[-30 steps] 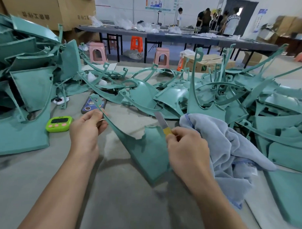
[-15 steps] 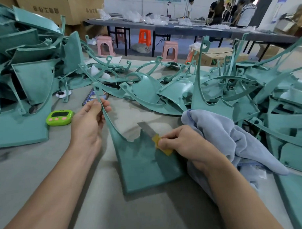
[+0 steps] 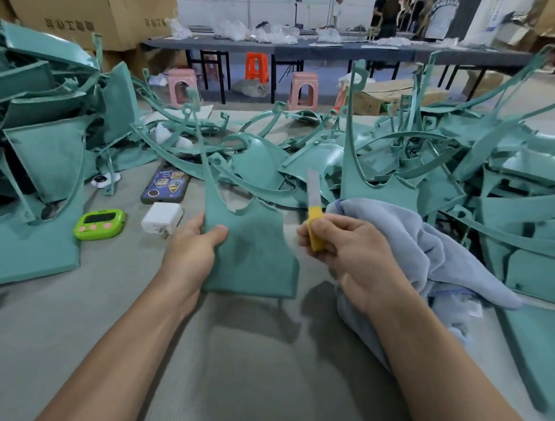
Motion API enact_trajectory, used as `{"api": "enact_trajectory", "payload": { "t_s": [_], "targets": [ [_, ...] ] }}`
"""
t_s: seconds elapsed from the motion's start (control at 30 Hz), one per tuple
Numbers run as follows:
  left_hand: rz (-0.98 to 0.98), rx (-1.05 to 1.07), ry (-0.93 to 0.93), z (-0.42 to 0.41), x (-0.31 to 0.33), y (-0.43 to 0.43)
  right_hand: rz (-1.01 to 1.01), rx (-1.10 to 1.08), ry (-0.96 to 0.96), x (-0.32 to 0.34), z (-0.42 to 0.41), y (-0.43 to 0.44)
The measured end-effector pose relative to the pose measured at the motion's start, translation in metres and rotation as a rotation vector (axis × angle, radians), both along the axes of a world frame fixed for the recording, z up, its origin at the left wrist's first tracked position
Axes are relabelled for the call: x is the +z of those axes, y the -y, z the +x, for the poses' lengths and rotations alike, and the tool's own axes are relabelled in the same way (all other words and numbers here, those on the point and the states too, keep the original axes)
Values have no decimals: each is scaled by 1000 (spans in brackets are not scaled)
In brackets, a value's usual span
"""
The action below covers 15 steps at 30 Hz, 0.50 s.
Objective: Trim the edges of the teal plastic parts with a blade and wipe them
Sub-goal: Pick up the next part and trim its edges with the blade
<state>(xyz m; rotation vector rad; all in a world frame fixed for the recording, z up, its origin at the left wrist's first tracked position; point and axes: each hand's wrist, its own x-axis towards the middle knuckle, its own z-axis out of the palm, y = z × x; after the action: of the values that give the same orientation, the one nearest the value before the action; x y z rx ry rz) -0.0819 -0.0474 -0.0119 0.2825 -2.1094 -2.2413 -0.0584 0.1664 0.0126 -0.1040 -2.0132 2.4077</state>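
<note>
A grey, felt-like table top [image 3: 248,366] fills the near scene, with heaps of teal plastic parts on the left [image 3: 45,145] and on the right [image 3: 491,173], and more parts strewn across the far middle. On the bare cover to the left lie a green timer [image 3: 99,223], a white charger [image 3: 161,219] and a phone [image 3: 166,185] face down. Beyond the table's far edge the room shows cardboard boxes [image 3: 97,12] at far left, pink stools [image 3: 301,90], an orange stool [image 3: 256,66], and a long dark table [image 3: 307,49] with people standing behind it. The held teal part [image 3: 252,253] is in the near middle. Its broad flat panel is at the near end, and a thin curved arm rises from its far left corner, so its long axis runs from near to far, leaning a little left. The panel's far edge carries a ragged notch. The left hand [image 3: 193,248] grasps the panel's left edge, thumb [image 3: 217,232] pressed on the top face and fingers underneath. The right hand [image 3: 347,247], just right of the panel, is curled round the yellow handle [image 3: 316,230] of the blade [image 3: 311,189], which points up and away, clear of the part. A blue-grey cloth [image 3: 425,256] is bunched against that hand's right side. Whether the hand also holds it cannot be told. Both forearms reach in from the near edge.
</note>
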Motion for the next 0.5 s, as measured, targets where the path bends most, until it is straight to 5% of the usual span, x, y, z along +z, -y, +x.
{"api": "enact_trajectory", "payload": {
  "t_s": [0.1, 0.27, 0.43, 0.5],
  "targets": [
    [89, 88, 25, -5, 2, 8, 215, -24, -196, -1, 5, -9],
    [242, 66, 112, -5, 4, 10, 417, 405, -273, 1, 15, -14],
    [217, -39, 186, -3, 6, 10, 384, -41, -309, -6, 10, -6],
    [206, -22, 164, -5, 6, 10, 300, 68, -345, -3, 10, -11]
  ]
}}
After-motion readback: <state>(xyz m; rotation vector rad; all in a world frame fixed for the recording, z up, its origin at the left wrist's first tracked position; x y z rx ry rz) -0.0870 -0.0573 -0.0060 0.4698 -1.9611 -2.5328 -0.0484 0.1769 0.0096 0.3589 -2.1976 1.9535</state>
